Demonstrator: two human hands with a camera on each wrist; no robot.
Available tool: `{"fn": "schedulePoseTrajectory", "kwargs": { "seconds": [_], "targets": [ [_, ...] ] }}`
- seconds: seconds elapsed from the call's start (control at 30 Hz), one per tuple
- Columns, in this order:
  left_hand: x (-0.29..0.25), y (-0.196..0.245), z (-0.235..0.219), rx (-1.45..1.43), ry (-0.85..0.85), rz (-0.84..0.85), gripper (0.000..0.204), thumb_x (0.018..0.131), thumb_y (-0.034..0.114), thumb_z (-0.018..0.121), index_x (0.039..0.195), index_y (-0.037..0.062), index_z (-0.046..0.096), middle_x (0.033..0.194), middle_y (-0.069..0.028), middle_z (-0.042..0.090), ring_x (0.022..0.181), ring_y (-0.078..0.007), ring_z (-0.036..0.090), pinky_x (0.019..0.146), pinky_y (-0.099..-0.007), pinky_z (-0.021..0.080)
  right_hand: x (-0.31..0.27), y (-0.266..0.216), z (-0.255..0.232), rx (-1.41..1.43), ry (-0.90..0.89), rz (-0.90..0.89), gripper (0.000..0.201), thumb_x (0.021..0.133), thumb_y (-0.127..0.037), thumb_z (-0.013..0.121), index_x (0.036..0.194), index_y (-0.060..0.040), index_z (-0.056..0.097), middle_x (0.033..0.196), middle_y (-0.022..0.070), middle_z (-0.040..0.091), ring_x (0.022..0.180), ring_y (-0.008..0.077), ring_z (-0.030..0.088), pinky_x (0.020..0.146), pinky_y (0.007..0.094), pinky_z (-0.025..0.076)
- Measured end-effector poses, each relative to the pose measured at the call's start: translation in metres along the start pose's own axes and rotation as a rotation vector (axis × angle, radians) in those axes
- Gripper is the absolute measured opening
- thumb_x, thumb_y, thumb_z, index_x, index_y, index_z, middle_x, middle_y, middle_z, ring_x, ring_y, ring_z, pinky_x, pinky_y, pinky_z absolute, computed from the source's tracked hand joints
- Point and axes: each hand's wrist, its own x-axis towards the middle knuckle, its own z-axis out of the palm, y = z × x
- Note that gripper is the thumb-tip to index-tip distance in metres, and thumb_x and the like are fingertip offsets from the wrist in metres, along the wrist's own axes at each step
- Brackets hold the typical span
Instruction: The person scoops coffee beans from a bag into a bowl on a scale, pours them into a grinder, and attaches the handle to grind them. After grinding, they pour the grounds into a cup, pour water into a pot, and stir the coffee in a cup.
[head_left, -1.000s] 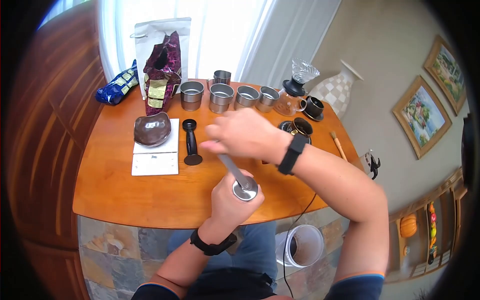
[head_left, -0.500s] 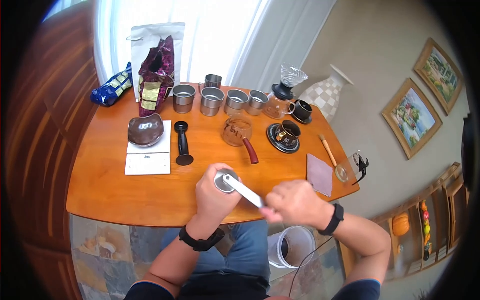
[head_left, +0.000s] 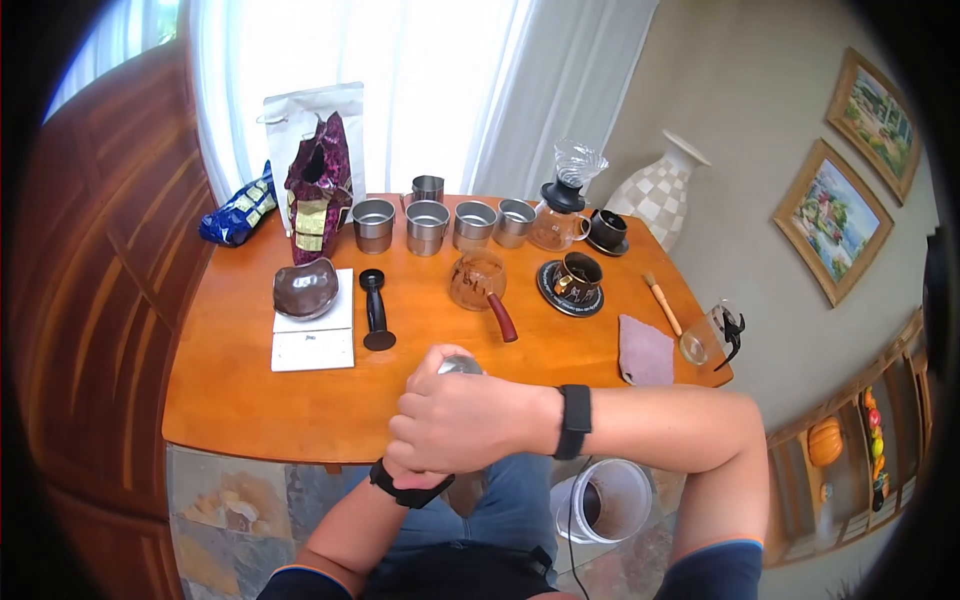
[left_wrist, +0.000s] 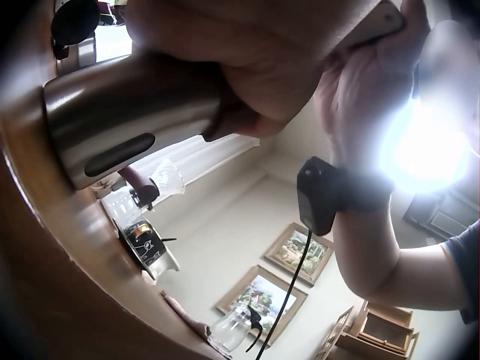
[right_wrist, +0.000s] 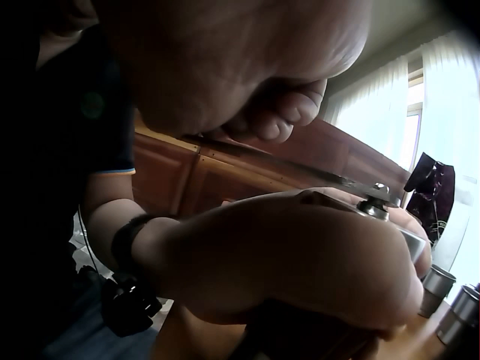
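My left hand [right_wrist: 322, 255] grips the steel body of a hand coffee grinder [left_wrist: 127, 112] over the front part of the table. In the head view only the grinder's silver top shows above the fingers. My right hand [head_left: 465, 425] is curled round the outer end of the crank handle [right_wrist: 330, 177], hiding its knob. The crank runs from the centre of the grinder's lid toward my body. From the head view, my right hand overlaps most of the left hand and its wrist.
On the table [head_left: 240, 415] stand a brown bowl [head_left: 306, 290] on a white scale [head_left: 312, 350], a black tamper-like tool [head_left: 375, 310], a red-handled pot [head_left: 478, 280] and a dark cup [head_left: 578, 275]. Several steel cups [head_left: 428, 228] line the back. A white bucket [head_left: 612, 500] sits below the front edge.
My right hand has swung the crank round, from the far side of the grinder, to its right, and now to the near side over the left wrist. My left hand keeps gripping the grinder.
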Motion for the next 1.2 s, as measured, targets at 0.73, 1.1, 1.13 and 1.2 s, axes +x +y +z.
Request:
{"fn": "schedulePoseTrajectory", "kwargs": {
  "seconds": [0.73,1.1,1.13,1.2],
  "targets": [
    [0.014,0.037,0.033,0.961,0.123,0.111,0.031,0.077,0.014,0.083,0.099,0.0042,0.064,0.079,-0.008,0.071,0.071,-0.0171,0.071,0.069,-0.0321,0.057,-0.037,0.125,0.018,-0.139,-0.244,0.538,0.045,0.102,-0.049,0.055,0.08,-0.0107,0.064,0.069,0.009,0.064,0.068,0.032,0.068,0.061,0.0434,0.054],
    [0.015,0.038,0.032,0.889,0.091,0.111,0.031,0.075,0.011,0.083,0.099,0.0046,0.064,0.08,-0.0097,0.072,0.072,-0.0194,0.073,0.068,-0.0327,0.057,-0.121,0.033,-0.031,-0.114,-0.155,0.803,0.042,0.098,-0.038,0.063,0.069,-0.008,0.057,0.064,0.0112,0.061,0.06,0.0327,0.063,0.054,0.0445,0.049],
    [0.015,0.038,0.032,0.895,0.089,0.113,0.031,0.074,0.01,0.083,0.099,0.0048,0.065,0.08,-0.0099,0.072,0.073,-0.02,0.073,0.068,-0.0331,0.058,-0.123,0.025,-0.035,-0.122,-0.167,0.786,0.041,0.097,-0.037,0.064,0.068,-0.008,0.056,0.063,0.0111,0.059,0.058,0.0326,0.062,0.054,0.0445,0.048],
    [0.015,0.036,0.028,0.9,0.091,0.114,0.033,0.073,0.01,0.083,0.1,0.0052,0.064,0.081,-0.0101,0.072,0.074,-0.0214,0.074,0.069,-0.0338,0.058,-0.125,0.007,-0.038,-0.124,-0.153,0.743,0.04,0.093,-0.036,0.067,0.068,-0.0086,0.054,0.061,0.0101,0.057,0.055,0.0306,0.06,0.052,0.0433,0.048]
  ]
}}
